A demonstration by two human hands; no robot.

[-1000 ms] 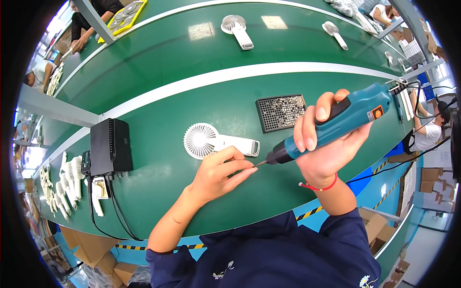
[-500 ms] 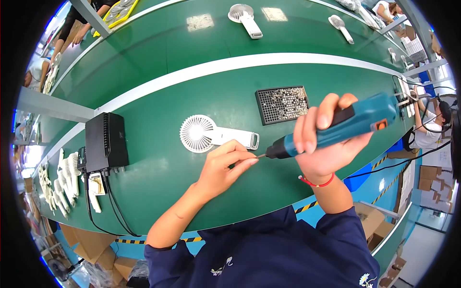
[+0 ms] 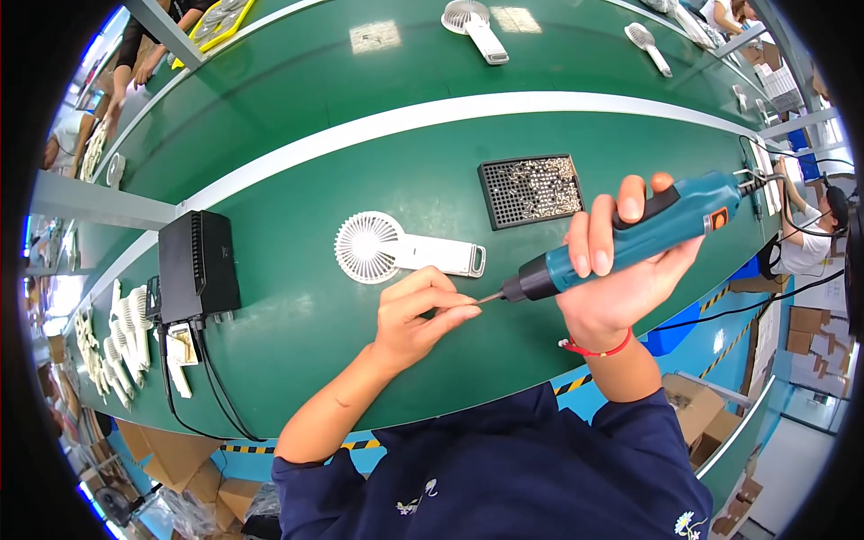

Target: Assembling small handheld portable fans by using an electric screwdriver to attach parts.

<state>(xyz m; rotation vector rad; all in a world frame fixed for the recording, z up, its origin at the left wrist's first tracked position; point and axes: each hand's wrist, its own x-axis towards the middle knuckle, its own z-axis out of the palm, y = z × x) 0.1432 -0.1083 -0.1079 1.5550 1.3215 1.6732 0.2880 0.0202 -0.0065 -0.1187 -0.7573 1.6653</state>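
Observation:
My right hand (image 3: 621, 261) is wrapped round a teal electric screwdriver (image 3: 648, 236), held above the bench with its black nose pointing left. Its thin bit (image 3: 491, 297) reaches to the fingertips of my left hand (image 3: 418, 315), where thumb and fingers are pinched together. Whether a screw sits between those fingertips is too small to tell. Just beyond the left hand, a white handheld fan (image 3: 441, 255) lies on the green bench, its round slatted head (image 3: 369, 247) to the left. A black tray (image 3: 531, 191) of small screws lies beyond the screwdriver.
A black power box (image 3: 196, 270) with cables stands at the left. Several white fan parts (image 3: 126, 337) lie left of it. A white rail (image 3: 432, 106) divides the bench from another green surface, where another handheld fan (image 3: 477, 31) lies. Co-workers are at both sides.
The screwdriver has shifted slightly right, and more of its bit shows between the nose and my left fingertips. My left hand stays pinched at the bit's tip.

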